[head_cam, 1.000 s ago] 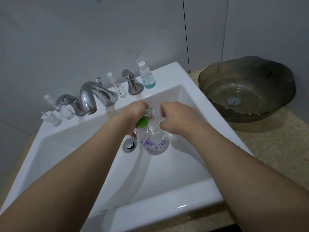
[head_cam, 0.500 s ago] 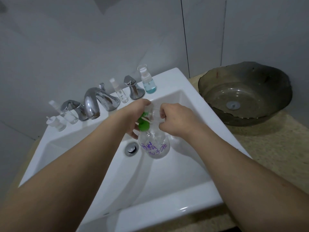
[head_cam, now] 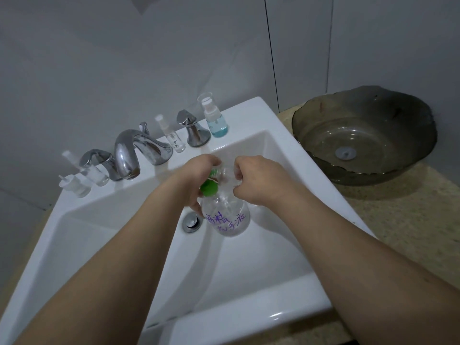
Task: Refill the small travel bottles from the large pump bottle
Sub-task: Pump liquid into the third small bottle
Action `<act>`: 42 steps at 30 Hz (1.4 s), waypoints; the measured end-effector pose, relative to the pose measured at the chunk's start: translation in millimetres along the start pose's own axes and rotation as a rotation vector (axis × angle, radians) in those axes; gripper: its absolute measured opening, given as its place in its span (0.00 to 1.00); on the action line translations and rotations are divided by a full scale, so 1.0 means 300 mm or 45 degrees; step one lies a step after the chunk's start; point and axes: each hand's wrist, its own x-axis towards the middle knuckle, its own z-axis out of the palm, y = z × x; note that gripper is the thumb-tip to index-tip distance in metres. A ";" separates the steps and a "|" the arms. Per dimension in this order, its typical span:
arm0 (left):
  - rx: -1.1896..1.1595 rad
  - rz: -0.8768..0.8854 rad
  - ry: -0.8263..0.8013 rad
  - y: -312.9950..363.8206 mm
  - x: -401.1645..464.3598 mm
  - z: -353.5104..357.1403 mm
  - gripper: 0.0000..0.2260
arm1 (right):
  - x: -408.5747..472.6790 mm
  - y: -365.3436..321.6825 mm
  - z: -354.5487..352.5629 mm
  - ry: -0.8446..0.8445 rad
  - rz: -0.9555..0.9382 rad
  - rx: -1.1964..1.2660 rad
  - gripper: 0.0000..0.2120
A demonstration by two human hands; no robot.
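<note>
The large clear pump bottle (head_cam: 225,220), with purple writing, stands in the white sink (head_cam: 249,307) beside the drain (head_cam: 191,221). My left hand (head_cam: 199,175) curls round its green pump head (head_cam: 209,188). My right hand (head_cam: 256,179) pinches a small clear travel bottle (head_cam: 225,173) held against the pump's nozzle; most of it is hidden by my fingers. Other travel bottles stand on the back ledge: one with blue liquid (head_cam: 216,122), a thin spray bottle (head_cam: 172,135), and two clear ones at the left (head_cam: 95,171) (head_cam: 74,186).
A chrome faucet (head_cam: 134,150) with two handles (head_cam: 193,129) (head_cam: 95,158) lines the sink's back ledge. A dark glass bowl (head_cam: 363,130) sits on the speckled counter (head_cam: 398,220) to the right. Grey wall tiles rise behind.
Both hands stay at the pump head with the same grips. The view has tilted up a little, so the sink and bottles sit lower in the frame.
</note>
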 end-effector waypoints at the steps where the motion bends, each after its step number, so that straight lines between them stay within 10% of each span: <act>1: -0.001 0.005 0.011 0.000 0.001 0.007 0.13 | 0.000 0.002 0.001 -0.012 0.014 -0.006 0.09; 22: -0.022 0.067 0.008 0.028 -0.036 -0.035 0.22 | 0.006 -0.012 -0.002 0.080 -0.008 0.031 0.10; 42: -0.024 0.077 0.067 0.014 -0.035 0.006 0.09 | 0.006 -0.002 -0.003 0.023 0.028 0.013 0.09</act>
